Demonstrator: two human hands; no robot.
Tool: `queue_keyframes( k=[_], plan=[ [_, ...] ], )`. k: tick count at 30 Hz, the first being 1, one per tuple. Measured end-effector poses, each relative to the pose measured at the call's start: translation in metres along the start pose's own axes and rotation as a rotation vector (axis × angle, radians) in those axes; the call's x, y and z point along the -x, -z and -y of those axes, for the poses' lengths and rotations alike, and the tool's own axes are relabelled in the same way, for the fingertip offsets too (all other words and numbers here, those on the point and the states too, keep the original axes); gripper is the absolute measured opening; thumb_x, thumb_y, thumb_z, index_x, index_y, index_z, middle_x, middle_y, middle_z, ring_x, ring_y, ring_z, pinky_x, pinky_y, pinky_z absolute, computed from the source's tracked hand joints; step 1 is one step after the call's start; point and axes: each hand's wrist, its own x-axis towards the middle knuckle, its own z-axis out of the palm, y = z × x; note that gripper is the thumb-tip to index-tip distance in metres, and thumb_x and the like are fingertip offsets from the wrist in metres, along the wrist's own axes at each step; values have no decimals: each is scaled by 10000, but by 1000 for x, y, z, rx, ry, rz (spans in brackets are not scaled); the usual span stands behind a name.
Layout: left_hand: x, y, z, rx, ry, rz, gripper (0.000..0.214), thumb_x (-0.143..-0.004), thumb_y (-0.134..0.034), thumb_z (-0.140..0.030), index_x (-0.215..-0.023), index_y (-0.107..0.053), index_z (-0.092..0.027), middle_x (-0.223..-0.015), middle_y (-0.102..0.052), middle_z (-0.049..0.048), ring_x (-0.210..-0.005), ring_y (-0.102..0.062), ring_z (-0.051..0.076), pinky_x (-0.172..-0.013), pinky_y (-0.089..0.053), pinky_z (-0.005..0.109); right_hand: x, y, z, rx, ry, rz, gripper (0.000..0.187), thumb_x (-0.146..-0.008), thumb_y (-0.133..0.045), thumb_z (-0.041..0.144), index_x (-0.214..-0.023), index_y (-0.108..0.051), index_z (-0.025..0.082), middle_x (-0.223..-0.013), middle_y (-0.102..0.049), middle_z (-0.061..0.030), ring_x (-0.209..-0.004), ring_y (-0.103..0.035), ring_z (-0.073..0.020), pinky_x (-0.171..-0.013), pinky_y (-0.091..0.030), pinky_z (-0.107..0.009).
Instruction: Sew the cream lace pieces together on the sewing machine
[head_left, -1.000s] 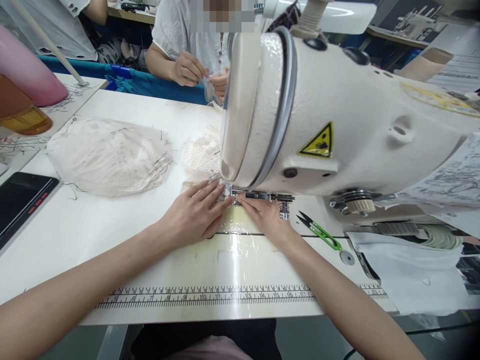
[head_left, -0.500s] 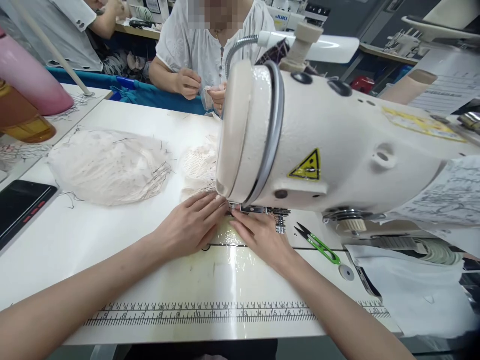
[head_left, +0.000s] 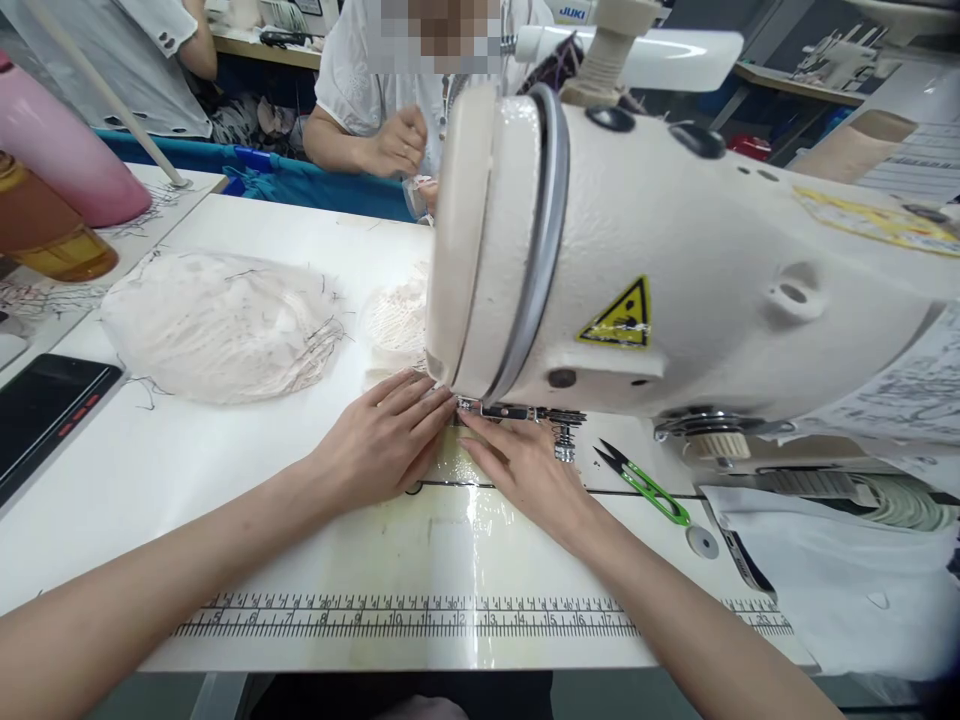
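My left hand [head_left: 394, 435] lies nearly flat at the near edge of a cream lacy fabric piece [head_left: 397, 325], fingers stretched toward the presser foot of the sewing machine [head_left: 600, 240]. My right hand [head_left: 529, 465] rests on the machine bed, its fingers extended to the foot from the right. Both hands are open, fingertips almost meeting at the metal foot [head_left: 495, 410]. The machine head covers part of the fabric, and whatever lies under the fingertips is hard to make out. Right of my right hand lie green thread snips [head_left: 649, 488] and a small bobbin [head_left: 703, 541].
A heap of sheer cream fabric [head_left: 225, 325] with loose threads lies left. Beyond it are a phone [head_left: 56, 420], an amber bottle [head_left: 52, 235] and a pink bottle [head_left: 75, 150]. A printed ruler [head_left: 405, 617] runs along the front edge. A co-worker [head_left: 375, 130] sits opposite, handling something small.
The view has shifted slightly, bringing the machine head a little nearer. My hands stay almost in place at the foot. The co-worker's raised hand has moved up and toward the machine.
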Motion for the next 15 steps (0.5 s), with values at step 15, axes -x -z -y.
queue_keyframes(
  k=[15],
  plan=[
    [3,-1,-1,18,85,97,440,-939,-396,-298,-1304,-550,-105,-1344,-580,129,-1300,-486,297,-1084,-377,450,5,-10,-9,117,40,-60,303,-990,-431,394,-1160,-658,285,-887,-717,-41,-811,-664,-191,-838,-468,-357]
  ],
)
